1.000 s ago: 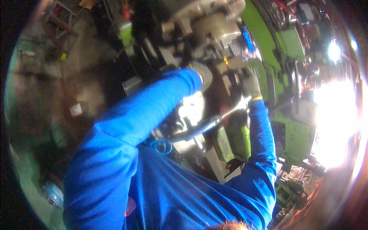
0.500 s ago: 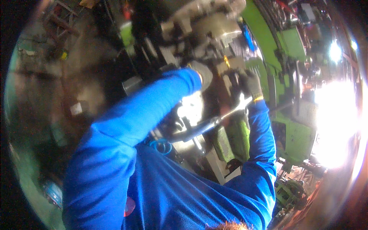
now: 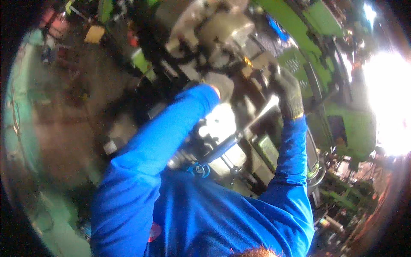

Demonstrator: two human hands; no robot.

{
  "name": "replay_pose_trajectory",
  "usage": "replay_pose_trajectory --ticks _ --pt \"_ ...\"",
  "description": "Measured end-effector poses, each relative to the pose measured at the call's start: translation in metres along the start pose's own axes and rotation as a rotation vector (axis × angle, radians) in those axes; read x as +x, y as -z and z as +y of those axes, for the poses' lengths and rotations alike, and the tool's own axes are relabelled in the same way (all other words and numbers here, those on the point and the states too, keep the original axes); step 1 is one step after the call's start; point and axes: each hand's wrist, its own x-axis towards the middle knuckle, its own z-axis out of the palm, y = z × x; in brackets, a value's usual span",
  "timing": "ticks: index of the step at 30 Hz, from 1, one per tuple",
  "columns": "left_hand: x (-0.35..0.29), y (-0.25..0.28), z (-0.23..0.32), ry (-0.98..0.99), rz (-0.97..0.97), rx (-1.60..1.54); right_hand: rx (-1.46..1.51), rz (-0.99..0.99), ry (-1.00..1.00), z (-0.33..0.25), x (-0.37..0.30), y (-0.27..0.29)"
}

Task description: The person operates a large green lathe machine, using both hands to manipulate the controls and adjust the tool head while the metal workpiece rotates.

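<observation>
Grey gloves [image 3: 293,92] cover both hands [image 3: 223,85] beside green machinery [image 3: 295,64].

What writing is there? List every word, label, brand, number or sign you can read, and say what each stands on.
None can be read in this view.
Green machine panel: pale marks, too blurred to tell lettering from slots.
Blue round item: light marks, too small and blurred to read.
Left hand and right hand: no lettering can be made out on the gloves.
</observation>
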Motion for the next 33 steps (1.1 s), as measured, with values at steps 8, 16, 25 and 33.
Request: replay_pose_trajectory --ticks 8,16,25,33 --pt "0.004 0.031 0.016 -0.031 0.121 0.212 -0.724 0.079 0.494 0.11 -0.018 -0.017" --pt "0.063 0.017 0.002 -0.371 0.057 0.21 -1.067 0.019 0.182 0.037 -0.046 -0.043" --pt "0.064 0.019 0.021 -0.285 -0.106 0.2 -1.183 -0.077 0.04 0.055 -0.058 -0.008" --pt "0.097 -0.03 -0.017 -0.212 -0.127 -0.43 -1.026 0.013 0.048 0.047 -0.083 -0.004"
